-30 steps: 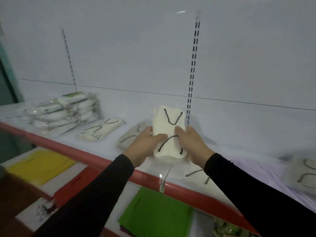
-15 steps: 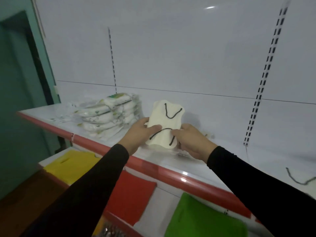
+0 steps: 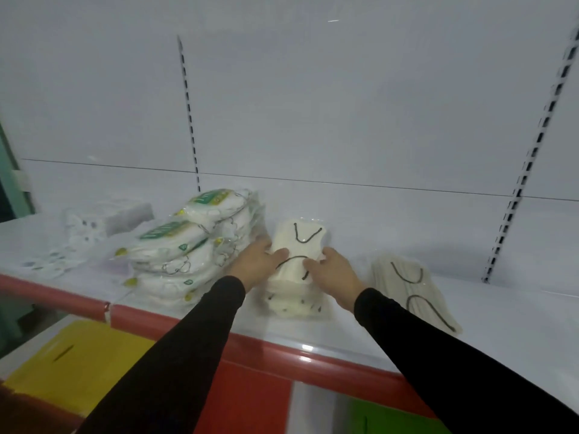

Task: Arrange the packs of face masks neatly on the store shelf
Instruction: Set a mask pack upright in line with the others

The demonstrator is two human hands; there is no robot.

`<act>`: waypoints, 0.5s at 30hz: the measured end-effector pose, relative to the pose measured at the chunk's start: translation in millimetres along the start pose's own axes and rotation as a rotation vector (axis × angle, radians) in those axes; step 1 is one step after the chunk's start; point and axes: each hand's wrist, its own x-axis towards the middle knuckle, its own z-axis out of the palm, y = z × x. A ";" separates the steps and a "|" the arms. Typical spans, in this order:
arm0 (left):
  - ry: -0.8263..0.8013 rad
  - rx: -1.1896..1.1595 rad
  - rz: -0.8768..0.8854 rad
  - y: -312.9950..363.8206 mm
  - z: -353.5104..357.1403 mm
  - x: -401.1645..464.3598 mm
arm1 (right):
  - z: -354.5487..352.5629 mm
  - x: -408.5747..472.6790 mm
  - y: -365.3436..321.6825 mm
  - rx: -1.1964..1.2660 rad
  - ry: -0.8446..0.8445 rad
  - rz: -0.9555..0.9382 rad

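Fingers [image 3: 279,254] of the left hand [image 3: 255,265] and right hand [image 3: 333,272] pinch a mask pack [image 3: 297,250] from both sides, holding it on top of a small stack [image 3: 293,300] on the shelf [image 3: 501,324], between the printed packs [image 3: 185,252] and a loose pack [image 3: 413,292]. Placing looks to be the step in hand. Next, I judge, it must be squared with the stack before letting go.

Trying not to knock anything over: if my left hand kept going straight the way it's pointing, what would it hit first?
Most likely the white back panel. The left hand, gripping the held mask pack, points up-right along that pack, just past the green-labelled stack. Depth is unclear.
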 end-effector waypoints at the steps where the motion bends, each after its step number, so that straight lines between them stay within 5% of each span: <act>1: -0.034 0.024 -0.018 -4.9 2.8 2.6 | 2.1 0.7 2.0 -0.033 0.006 0.022; 15: -0.097 -0.039 -0.029 -16.8 20.8 10.3 | 15.0 11.8 13.3 0.213 -0.020 0.235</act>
